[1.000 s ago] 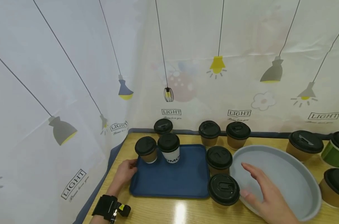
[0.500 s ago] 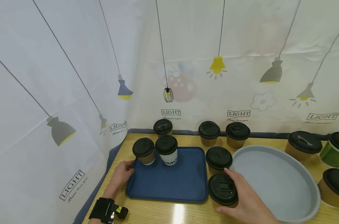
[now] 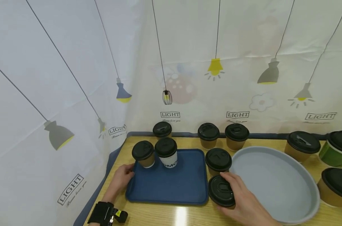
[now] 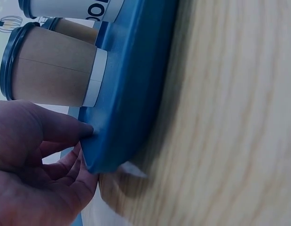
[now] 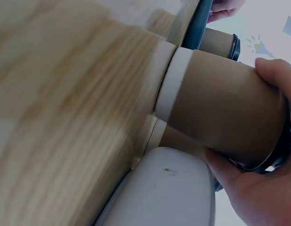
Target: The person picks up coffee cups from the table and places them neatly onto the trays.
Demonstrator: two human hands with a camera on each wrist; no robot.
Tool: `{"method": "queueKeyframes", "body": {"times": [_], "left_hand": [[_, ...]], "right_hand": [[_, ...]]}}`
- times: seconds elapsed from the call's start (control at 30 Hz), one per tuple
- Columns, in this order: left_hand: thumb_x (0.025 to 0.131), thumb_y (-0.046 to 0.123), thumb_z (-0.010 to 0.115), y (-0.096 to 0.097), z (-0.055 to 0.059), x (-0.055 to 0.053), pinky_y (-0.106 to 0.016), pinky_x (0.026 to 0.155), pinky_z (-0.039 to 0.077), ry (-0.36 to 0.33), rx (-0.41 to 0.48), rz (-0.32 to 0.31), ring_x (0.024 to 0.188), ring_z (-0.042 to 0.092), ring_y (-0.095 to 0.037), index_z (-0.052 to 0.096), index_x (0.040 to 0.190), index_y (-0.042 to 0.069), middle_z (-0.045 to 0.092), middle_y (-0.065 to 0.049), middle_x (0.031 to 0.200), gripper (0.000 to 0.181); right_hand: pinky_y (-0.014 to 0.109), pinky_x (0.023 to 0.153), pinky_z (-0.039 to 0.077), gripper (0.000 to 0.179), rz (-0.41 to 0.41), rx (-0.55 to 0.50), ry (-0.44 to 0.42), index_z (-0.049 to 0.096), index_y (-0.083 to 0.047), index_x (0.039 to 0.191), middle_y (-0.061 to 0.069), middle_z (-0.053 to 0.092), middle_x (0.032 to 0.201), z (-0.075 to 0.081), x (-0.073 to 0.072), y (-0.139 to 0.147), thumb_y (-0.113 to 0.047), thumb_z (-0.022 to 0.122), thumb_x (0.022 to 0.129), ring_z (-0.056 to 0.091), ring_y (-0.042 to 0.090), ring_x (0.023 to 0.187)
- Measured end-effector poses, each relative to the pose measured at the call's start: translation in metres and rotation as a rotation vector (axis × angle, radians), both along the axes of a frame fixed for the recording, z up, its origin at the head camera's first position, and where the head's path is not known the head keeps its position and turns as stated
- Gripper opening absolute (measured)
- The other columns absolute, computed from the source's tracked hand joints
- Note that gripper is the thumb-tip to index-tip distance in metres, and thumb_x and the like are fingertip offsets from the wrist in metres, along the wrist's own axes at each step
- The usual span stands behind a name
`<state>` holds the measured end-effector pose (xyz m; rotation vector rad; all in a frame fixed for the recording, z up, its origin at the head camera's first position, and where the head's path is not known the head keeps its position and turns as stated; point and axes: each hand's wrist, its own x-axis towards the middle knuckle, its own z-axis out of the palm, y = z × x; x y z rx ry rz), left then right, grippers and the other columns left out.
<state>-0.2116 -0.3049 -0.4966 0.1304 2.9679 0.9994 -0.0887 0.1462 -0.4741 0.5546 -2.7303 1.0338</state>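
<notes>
Head view: wooden desk (image 3: 187, 216) against a lamp-print curtain (image 3: 74, 62). Blue tray (image 3: 171, 182) at left centre, carrying a brown cup (image 3: 143, 154) and a white cup (image 3: 166, 152), both black-lidded, at its far left corner. Left hand (image 3: 120, 179), its grip on the tray's near left edge, fingers curled at the rim; a black wrist strap (image 3: 103, 213) behind it. Near cup (image 3: 220, 191), brown with black lid, stands on the desk between the tray and the grey round tray (image 3: 275, 185), just beside both. Right hand (image 3: 241, 201), its grip curled round that cup's side just under the lid. A second lidded cup (image 3: 217, 160) stands just behind it; three more line the back edge, and others, one green, sit far right. Left wrist view: left hand (image 4: 37, 165) pinches the blue tray's (image 4: 131, 84) rim, thumb on top and fingers beneath; the brown cup (image 4: 51, 66) rests on the tray just beside the thumb. Right wrist view: right hand (image 5: 258, 188) wraps the near cup (image 5: 220, 108), thumb on one side, fingers on the other; the cup's base meets the desk (image 5: 65, 94); the grey tray's rim (image 5: 169, 188) lies just beside it.
</notes>
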Motion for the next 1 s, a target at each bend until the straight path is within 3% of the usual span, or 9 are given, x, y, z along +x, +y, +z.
{"method": "queueKeyframes", "body": {"times": [0.1, 0.27, 0.37, 0.5, 0.8, 1.0], "left_hand": [[0.091, -0.008, 0.06, 0.001, 0.002, 0.002, -0.038, 0.076, 0.048, -0.009, -0.002, 0.008, 0.088, 0.058, -0.024, 0.065, 0.132, -0.01, 0.07, -0.015, 0.106, 0.042], [0.092, -0.008, 0.06, 0.002, 0.004, 0.002, -0.051, 0.09, 0.053, -0.005, -0.024, 0.005, 0.106, 0.064, -0.032, 0.065, 0.132, -0.01, 0.07, -0.025, 0.121, 0.041], [0.091, -0.007, 0.06, 0.001, 0.001, 0.002, -0.048, 0.087, 0.053, 0.01, -0.044, 0.002, 0.1, 0.064, -0.029, 0.066, 0.131, -0.01, 0.07, -0.025, 0.119, 0.041], [0.088, -0.006, 0.061, -0.003, -0.001, 0.003, -0.041, 0.076, 0.05, 0.021, -0.056, 0.009, 0.086, 0.059, -0.024, 0.068, 0.128, -0.01, 0.072, -0.019, 0.107, 0.041], [0.092, -0.006, 0.061, -0.003, 0.001, 0.003, -0.046, 0.082, 0.052, -0.059, -0.022, 0.033, 0.094, 0.061, -0.027, 0.065, 0.134, -0.008, 0.07, -0.021, 0.115, 0.042], [0.091, -0.007, 0.06, 0.002, 0.005, 0.001, -0.038, 0.076, 0.048, -0.064, 0.0, 0.029, 0.087, 0.057, -0.023, 0.065, 0.134, -0.008, 0.07, -0.017, 0.109, 0.043]], "right_hand": [[0.049, 0.084, 0.058, 0.1, -0.005, -0.003, 0.032, 0.042, -0.008, 0.151, 0.015, 0.048, 0.144, 0.006, 0.0, -0.001, -0.033, 0.096, 0.071, 0.061, 0.033, 0.118], [0.05, 0.087, 0.058, 0.101, 0.02, -0.036, 0.169, 0.041, -0.01, 0.153, 0.01, 0.046, 0.145, 0.03, -0.008, -0.009, -0.028, 0.097, 0.07, 0.06, 0.028, 0.121], [0.05, 0.09, 0.057, 0.103, 0.047, -0.058, 0.224, 0.04, -0.011, 0.154, 0.01, 0.047, 0.146, 0.047, -0.021, -0.019, -0.028, 0.097, 0.07, 0.059, 0.027, 0.123], [0.051, 0.089, 0.057, 0.099, 0.05, -0.069, 0.22, 0.041, -0.014, 0.153, 0.012, 0.049, 0.145, 0.062, -0.044, -0.037, -0.036, 0.095, 0.073, 0.062, 0.029, 0.119], [0.042, 0.081, 0.058, 0.089, 0.134, 0.029, 0.257, 0.045, -0.004, 0.145, 0.021, 0.046, 0.141, 0.056, -0.088, -0.069, -0.037, 0.091, 0.076, 0.065, 0.029, 0.105], [0.042, 0.089, 0.057, 0.088, 0.154, 0.161, 0.234, 0.048, -0.002, 0.142, 0.017, 0.054, 0.136, 0.056, -0.105, -0.072, -0.045, 0.089, 0.077, 0.064, 0.027, 0.111]]}}
